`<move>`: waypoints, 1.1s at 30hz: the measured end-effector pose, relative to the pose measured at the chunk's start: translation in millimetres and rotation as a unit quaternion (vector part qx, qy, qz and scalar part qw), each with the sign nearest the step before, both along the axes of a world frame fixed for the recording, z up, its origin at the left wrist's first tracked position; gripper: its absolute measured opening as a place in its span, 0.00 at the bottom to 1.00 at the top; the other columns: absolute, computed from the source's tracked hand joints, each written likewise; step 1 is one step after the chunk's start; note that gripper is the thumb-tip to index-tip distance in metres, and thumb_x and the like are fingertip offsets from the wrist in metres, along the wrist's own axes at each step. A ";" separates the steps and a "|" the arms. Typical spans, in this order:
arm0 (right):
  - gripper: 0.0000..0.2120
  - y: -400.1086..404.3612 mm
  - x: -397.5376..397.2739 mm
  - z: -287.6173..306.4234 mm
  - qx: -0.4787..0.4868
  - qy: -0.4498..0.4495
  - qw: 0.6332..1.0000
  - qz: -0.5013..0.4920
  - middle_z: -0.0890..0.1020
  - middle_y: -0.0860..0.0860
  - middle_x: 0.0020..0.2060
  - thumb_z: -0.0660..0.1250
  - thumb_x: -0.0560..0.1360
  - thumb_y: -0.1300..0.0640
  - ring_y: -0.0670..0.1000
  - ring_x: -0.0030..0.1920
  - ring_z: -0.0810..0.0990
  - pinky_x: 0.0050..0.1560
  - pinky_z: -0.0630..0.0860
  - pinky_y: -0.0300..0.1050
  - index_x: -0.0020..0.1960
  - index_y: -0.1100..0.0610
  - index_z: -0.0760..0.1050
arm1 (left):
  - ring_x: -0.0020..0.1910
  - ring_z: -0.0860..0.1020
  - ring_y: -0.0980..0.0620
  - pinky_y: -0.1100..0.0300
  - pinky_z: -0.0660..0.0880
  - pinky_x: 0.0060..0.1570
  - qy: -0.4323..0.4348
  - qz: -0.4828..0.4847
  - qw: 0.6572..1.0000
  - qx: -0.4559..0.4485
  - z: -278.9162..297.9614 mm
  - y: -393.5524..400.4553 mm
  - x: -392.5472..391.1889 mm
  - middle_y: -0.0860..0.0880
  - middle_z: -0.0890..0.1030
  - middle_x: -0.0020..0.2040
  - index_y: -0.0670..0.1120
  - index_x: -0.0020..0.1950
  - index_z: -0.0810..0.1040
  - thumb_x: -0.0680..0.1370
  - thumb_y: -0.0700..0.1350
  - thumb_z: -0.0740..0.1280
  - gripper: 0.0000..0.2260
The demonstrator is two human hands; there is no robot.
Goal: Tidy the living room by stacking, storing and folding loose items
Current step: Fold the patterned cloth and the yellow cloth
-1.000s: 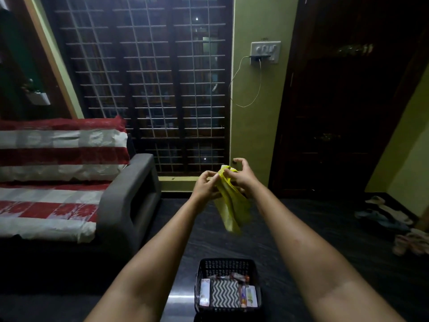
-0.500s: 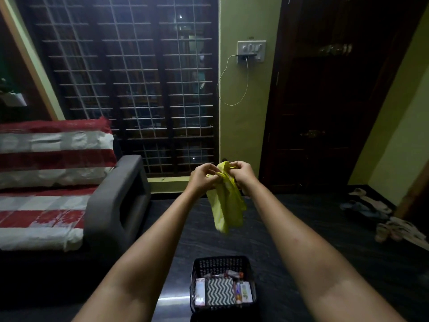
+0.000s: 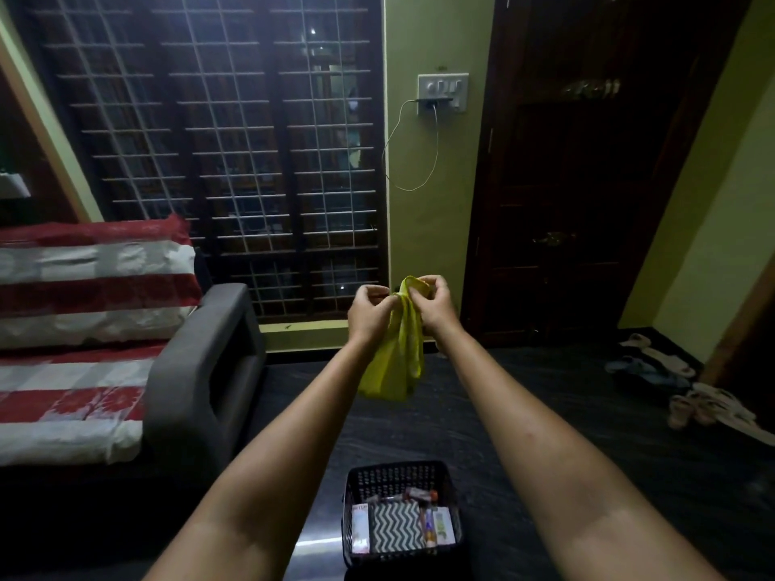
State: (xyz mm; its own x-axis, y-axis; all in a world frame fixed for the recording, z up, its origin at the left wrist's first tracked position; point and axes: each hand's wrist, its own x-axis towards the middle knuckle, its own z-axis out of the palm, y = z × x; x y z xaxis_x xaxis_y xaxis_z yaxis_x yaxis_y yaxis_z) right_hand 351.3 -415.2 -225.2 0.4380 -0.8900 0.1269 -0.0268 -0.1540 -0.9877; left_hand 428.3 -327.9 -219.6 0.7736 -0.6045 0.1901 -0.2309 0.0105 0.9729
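A grilled window (image 3: pixel 218 153) fills the far wall. To its right a switch plate (image 3: pixel 443 93) sits on the green wall, and a white cable (image 3: pixel 413 161) hangs from it. A dark wooden door (image 3: pixel 578 182) stands further right. Sandals (image 3: pixel 671 383) lie on the floor near the right wall.

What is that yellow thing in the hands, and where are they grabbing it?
A yellow cloth. The left hand and right hand both pinch its top edge, and the rest hangs down.
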 end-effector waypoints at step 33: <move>0.05 26.4 14.0 8.8 -0.191 0.169 0.960 -0.119 0.85 0.55 0.40 0.69 0.71 0.58 0.55 0.43 0.82 0.41 0.74 0.42 0.43 0.58 0.83 | 0.48 0.81 0.50 0.59 0.77 0.51 -0.053 0.055 0.997 0.004 -10.3 -16.4 11.1 0.44 0.83 0.50 0.44 0.59 0.74 0.73 0.39 0.71 0.15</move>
State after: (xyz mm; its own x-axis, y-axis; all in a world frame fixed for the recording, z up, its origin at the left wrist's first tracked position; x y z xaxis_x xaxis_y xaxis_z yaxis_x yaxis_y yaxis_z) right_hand 365.3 -388.8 -216.4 0.3020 -0.8867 0.3502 -0.4142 -0.4529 -0.7895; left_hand 439.4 -344.3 -229.9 0.8113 -0.5187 0.2697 -0.3315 -0.0283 0.9430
